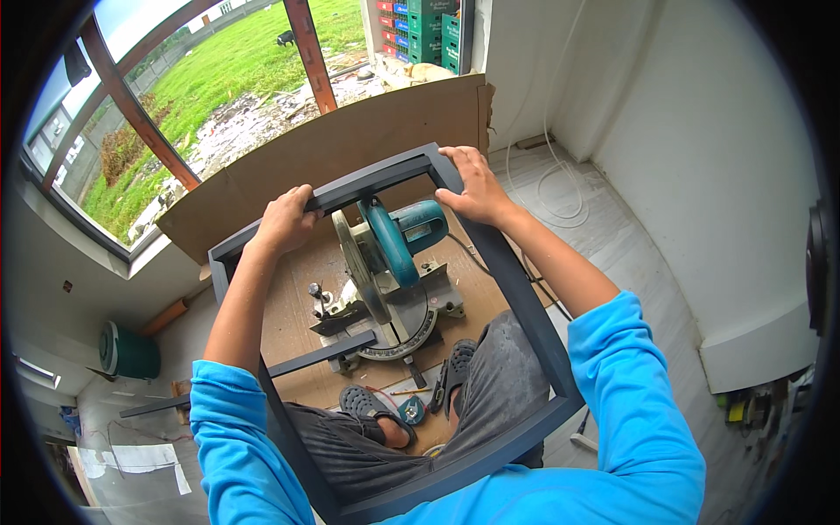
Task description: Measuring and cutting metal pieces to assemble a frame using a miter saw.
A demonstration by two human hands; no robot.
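A dark grey rectangular frame (516, 273) is held up over my lap, its near bar close to my body. My left hand (289, 219) is closed around its far bar, left of the middle. At the far right corner, my right hand (473, 185) grips the frame with the fingers over the outer edge and the thumb inside. Through the opening I see a teal miter saw (398, 249) on the floor between my hands and feet. A loose dark grey bar (322, 353) extends leftward from the saw's base and passes behind the frame's left side.
Cardboard (289, 328) lies under the saw, and a cardboard sheet (350, 131) leans below the window. A green bucket (131, 350) stands left. A white cord (573, 197) lies coiled right, near the wall (709, 175). Several tools (757, 407) lie at the right edge.
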